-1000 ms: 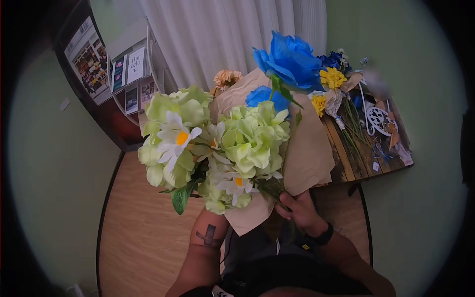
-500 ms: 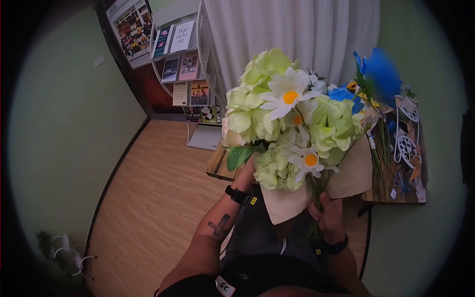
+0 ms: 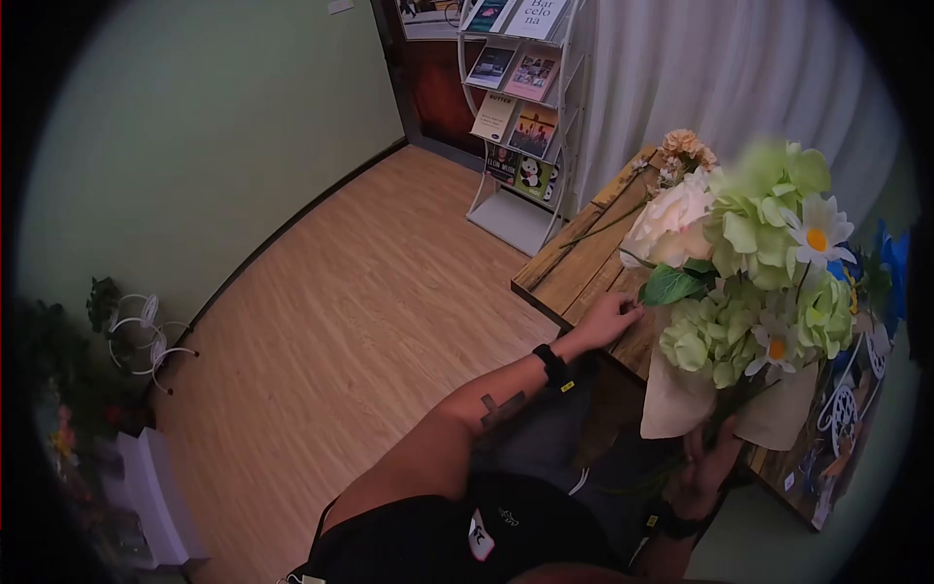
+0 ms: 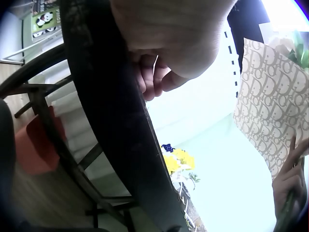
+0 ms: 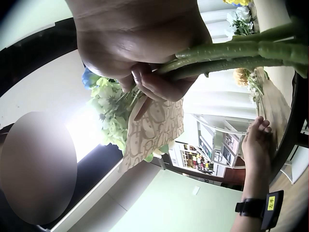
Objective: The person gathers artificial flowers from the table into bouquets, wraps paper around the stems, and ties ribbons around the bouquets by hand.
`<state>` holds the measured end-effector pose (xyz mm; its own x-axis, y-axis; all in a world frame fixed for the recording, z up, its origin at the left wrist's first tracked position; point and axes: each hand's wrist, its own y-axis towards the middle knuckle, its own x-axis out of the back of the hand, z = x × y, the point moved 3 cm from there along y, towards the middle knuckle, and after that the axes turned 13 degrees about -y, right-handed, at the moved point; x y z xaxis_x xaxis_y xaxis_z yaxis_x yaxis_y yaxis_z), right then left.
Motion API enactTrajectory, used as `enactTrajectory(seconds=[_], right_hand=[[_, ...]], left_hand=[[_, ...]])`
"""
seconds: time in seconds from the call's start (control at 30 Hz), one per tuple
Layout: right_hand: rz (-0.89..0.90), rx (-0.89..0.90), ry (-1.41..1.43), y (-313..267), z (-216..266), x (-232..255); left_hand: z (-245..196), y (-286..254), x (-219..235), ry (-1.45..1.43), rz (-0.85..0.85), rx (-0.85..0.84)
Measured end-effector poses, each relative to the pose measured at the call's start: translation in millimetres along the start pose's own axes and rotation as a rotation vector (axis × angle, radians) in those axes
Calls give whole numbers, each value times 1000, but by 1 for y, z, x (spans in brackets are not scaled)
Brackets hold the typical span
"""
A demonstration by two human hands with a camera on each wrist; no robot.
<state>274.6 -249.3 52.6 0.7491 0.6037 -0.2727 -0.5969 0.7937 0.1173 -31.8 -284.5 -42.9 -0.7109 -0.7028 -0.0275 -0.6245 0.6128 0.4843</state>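
My right hand [image 3: 708, 465] grips the green stems [image 5: 231, 55] of a bouquet with pale green blooms [image 3: 764, 229], white daisies [image 3: 817, 238] and a pink-white flower [image 3: 671, 219]. Brown paper [image 3: 673, 397] surrounds its lower part; the wrist views show a printed pattern on the paper [image 4: 270, 92]. Left of the bouquet, my left hand [image 3: 608, 319] rests at the wooden table's edge with loosely curled fingers and holds nothing. The left wrist view has this hand [image 4: 169, 43] against the dark table edge [image 4: 116, 121].
Peach flowers [image 3: 686, 148] lie on the wooden table [image 3: 584, 255]. White ornamental metalwork [image 3: 844, 414] stands at its right. A magazine rack [image 3: 516, 224] is beyond the table, beside a curtain [image 3: 720, 78]. White wire stands [image 3: 151, 336] are at the far left.
The head view has swung left, so the bouquet appears farther right. My left hand, hidden behind the bouquet before, now shows at the table edge. My right hand still grips the stems.
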Motion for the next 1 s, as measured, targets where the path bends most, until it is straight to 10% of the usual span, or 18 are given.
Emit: enactTrajectory(seconds=[0.93,1.0], right_hand=[[193,45,26,-1,20,-21],[199,33,58,-2,25,-25]], left_hand=[[-37,-3,-8,-229,-4,-9],[-9,-8,-18,-506,69,256]])
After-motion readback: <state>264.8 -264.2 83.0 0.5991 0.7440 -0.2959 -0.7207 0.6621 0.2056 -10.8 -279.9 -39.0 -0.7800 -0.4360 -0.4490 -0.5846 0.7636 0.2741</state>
